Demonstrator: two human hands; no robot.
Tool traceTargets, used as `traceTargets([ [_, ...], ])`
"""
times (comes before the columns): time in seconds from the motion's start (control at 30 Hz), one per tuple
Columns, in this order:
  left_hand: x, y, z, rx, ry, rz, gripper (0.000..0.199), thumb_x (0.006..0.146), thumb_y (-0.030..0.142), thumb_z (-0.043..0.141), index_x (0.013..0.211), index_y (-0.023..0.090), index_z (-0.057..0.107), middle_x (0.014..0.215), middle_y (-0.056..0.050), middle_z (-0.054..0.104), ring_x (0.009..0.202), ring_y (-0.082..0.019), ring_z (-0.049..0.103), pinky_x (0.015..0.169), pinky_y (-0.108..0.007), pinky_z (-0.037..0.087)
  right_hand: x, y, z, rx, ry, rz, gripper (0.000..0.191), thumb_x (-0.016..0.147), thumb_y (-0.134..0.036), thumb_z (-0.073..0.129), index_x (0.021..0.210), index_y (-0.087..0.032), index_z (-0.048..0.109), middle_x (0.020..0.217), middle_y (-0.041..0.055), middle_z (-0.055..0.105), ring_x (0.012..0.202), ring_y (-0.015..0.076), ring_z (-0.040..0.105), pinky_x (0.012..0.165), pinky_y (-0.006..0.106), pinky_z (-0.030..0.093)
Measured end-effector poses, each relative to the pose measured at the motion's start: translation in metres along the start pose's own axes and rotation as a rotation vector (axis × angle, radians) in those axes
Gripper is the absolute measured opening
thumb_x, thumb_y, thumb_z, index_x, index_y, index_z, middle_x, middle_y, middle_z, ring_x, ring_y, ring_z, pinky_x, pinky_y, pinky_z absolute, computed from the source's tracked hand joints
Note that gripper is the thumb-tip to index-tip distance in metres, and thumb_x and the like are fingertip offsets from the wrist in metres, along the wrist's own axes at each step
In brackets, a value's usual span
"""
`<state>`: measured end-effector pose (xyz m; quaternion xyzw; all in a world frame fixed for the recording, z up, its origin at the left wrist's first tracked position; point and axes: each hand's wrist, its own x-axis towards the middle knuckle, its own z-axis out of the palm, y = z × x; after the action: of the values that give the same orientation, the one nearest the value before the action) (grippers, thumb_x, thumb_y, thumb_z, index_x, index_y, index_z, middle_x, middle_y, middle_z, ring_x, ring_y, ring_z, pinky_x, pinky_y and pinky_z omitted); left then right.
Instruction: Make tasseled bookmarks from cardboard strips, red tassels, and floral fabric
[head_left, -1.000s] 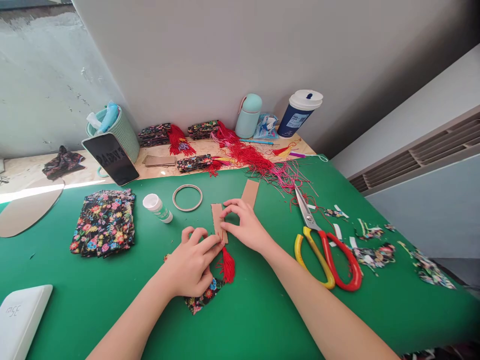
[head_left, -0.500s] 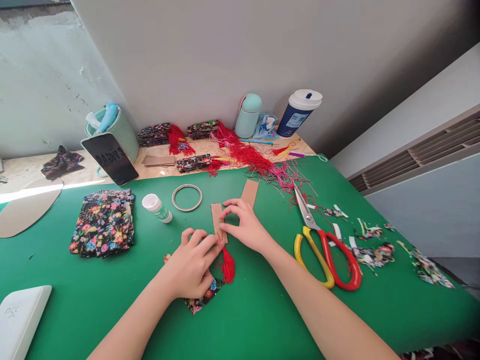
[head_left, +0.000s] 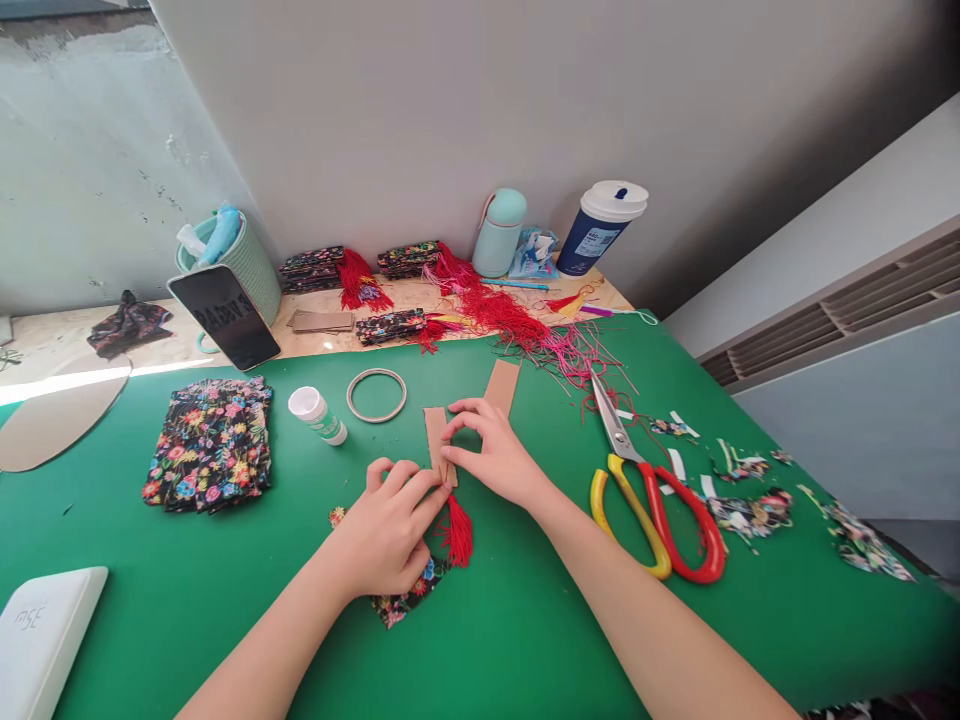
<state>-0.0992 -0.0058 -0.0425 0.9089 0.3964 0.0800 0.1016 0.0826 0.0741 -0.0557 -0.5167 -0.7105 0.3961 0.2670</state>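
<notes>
Here, the left hand (head_left: pixel 390 525), fingers bent, presses the red tassel's (head_left: pixel 457 532) top against the cardboard strip (head_left: pixel 438 435) on the green mat (head_left: pixel 517 620). The right hand (head_left: pixel 491 452) seemingly pinches the strip's edge.

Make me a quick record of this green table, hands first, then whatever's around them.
left hand: fingertips at the lower end of the cardboard strip, by the red tassel
right hand: thumb and fingertip at the same strip
partly under left hand: floral fabric piece
left side: glue stick, ring, floral fabric stack
right side: scissors, yellow and red handles
back: phone, bottle, lidded cup
</notes>
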Motion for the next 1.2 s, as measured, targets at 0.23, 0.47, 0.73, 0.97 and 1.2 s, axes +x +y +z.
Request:
traceTargets([
  [0.23, 0.000, -0.002, 0.001, -0.027, 0.023, -0.004, 0.056, 0.075, 0.013, 0.045, 0.131, 0.013, 0.045, 0.120, -0.015, 0.054, 0.101, -0.028, 0.044, 0.085, -0.046, 0.032, 0.000, -0.002, -0.001, -0.008, -0.013, 0.010, 0.013, 0.065, -0.015, 0.069, 0.072, -0.023, 0.062, 0.113, 0.0053, 0.053, 0.116, 0.0255, 0.045, 0.105, 0.049, 0.029],
  [0.47, 0.001, -0.003, 0.003, -0.016, 0.052, -0.012, 0.051, 0.079, 0.011, 0.042, 0.130, 0.015, 0.046, 0.118, -0.015, 0.056, 0.101, -0.027, 0.046, 0.086, -0.046, 0.034, 0.000, 0.000, -0.001, -0.011, -0.005, 0.002, 0.011, 0.065, -0.016, 0.069, 0.072, -0.023, 0.063, 0.113, 0.0050, 0.054, 0.115, 0.0261, 0.045, 0.104, 0.051, 0.029],
  [0.73, 0.000, -0.004, 0.004, -0.065, 0.089, -0.010, 0.052, 0.079, 0.006, 0.040, 0.131, 0.012, 0.043, 0.118, -0.014, 0.057, 0.101, -0.027, 0.044, 0.085, -0.045, 0.032, 0.000, -0.001, -0.001, -0.012, -0.009, 0.012, 0.011, 0.066, -0.016, 0.069, 0.072, -0.023, 0.063, 0.113, 0.0052, 0.054, 0.116, 0.0261, 0.045, 0.105, 0.050, 0.029],
  [0.97, -0.003, -0.010, -0.001, -0.154, 0.247, -0.111, 0.056, 0.079, 0.000, 0.037, 0.133, 0.018, 0.036, 0.107, -0.009, 0.061, 0.097, -0.023, 0.048, 0.083, -0.041, 0.035, -0.001, -0.002, -0.001, -0.023, -0.024, 0.016, 0.008, 0.069, -0.018, 0.067, 0.073, -0.023, 0.062, 0.114, 0.0056, 0.053, 0.117, 0.0256, 0.044, 0.105, 0.049, 0.028],
  [1.2, -0.005, -0.021, -0.006, -0.103, 0.529, -0.356, 0.034, 0.086, 0.007, 0.037, 0.116, 0.018, 0.049, 0.103, -0.008, 0.061, 0.096, -0.019, 0.059, 0.081, -0.035, 0.048, -0.002, -0.003, -0.002, -0.012, -0.026, 0.048, 0.007, 0.070, -0.017, 0.066, 0.073, -0.022, 0.063, 0.114, 0.0063, 0.053, 0.118, 0.0255, 0.044, 0.106, 0.046, 0.028],
])
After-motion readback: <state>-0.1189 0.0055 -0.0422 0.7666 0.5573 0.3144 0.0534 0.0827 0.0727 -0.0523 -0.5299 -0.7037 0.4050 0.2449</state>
